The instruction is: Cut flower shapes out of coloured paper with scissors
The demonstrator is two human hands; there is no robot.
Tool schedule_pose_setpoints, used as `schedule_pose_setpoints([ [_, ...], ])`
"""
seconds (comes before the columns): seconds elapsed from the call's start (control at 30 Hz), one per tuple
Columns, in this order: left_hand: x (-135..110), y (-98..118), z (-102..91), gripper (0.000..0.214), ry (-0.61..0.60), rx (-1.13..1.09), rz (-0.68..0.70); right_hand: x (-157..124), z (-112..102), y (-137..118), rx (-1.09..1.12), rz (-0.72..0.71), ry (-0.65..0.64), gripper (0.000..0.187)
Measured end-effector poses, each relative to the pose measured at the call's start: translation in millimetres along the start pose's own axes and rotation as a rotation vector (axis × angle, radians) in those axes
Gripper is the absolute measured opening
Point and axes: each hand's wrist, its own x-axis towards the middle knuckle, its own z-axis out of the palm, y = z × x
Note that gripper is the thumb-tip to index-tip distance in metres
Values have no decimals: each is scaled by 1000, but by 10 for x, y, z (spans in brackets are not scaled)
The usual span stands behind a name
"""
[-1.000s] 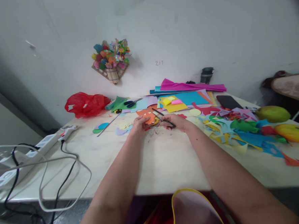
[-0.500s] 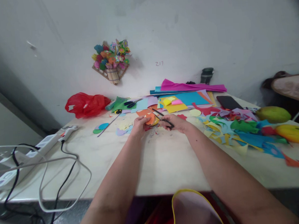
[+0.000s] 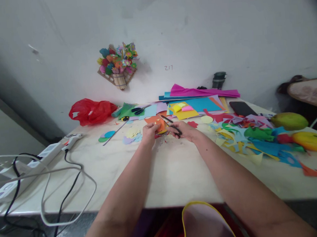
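You've got the orange paper (image 3: 161, 124) pinched b/w thumb & fingers of your L hand (image 3: 149, 131), in front of you over the table (image 3: 178, 178). Your R hand (image 3: 185, 130) is closed round the handles of the black scissors (image 3: 168, 119); blades look parted, tips pointing away from you by the R edge of the orange paper. Can't tell if they're biting into it or just alongside, too small & blurry.

Progress, judging by what's out: a fair few pcs look cut & done. L of the orange paper you have a pile of pale yellow cut-outs (image 3: 133, 133), w/ lilac & light blue ones at its edge; further L, a blue disc (image 3: 110, 133) overlapping a green disc (image 3: 103, 139). R of the orange paper, a red flower shape (image 3: 192, 124), then a pale yellow disc (image 3: 206, 119). Well to its R, a big scrap heap (image 3: 267, 145), so lots of trimming is prob done.

Left, as far as I can judge: the orange pc itself, prob mid-cut, outline not clearly finished. Farther back & R of it, the blue sheet (image 3: 207, 104) & yellow sheet (image 3: 185, 114) look largely uncut, so you've stock to spare
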Motion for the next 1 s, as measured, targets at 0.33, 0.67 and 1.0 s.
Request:
schedule_pose_setpoints([
  [0.33,-6,-38,30,28,17,15,56,-56,76,-58,-7,18,68,24],
  [0.67,22,-67,27,32,47,-11,66,-61,114,-64,17,-31,86,25],
  [1.0,-15,5,39,32,30,-27,49,-51,107,-47,18,-47,57,26],
])
